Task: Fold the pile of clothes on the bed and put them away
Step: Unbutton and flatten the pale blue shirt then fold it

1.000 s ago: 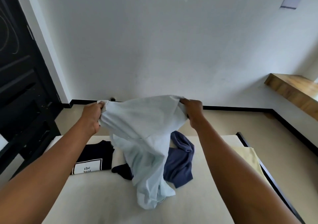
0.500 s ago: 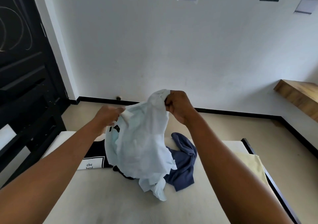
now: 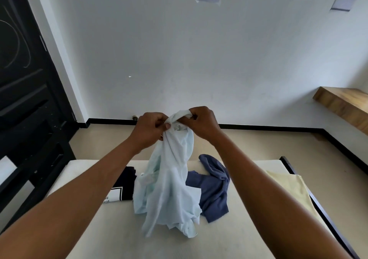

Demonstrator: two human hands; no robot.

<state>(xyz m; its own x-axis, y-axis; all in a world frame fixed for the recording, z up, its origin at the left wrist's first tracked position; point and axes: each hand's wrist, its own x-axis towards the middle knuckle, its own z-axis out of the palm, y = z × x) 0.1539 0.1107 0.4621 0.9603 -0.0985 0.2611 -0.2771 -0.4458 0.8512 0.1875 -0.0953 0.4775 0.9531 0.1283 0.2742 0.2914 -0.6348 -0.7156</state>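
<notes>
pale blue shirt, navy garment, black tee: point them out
pale blue shirt [image 3: 169, 189], head view, hanging middle
navy garment [image 3: 215, 189], head view, crumpled body
black tee [image 3: 127, 179], head view, above its white print

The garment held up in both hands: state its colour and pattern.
The garment is plain pale blue, with no print; the head view shows it.
</notes>
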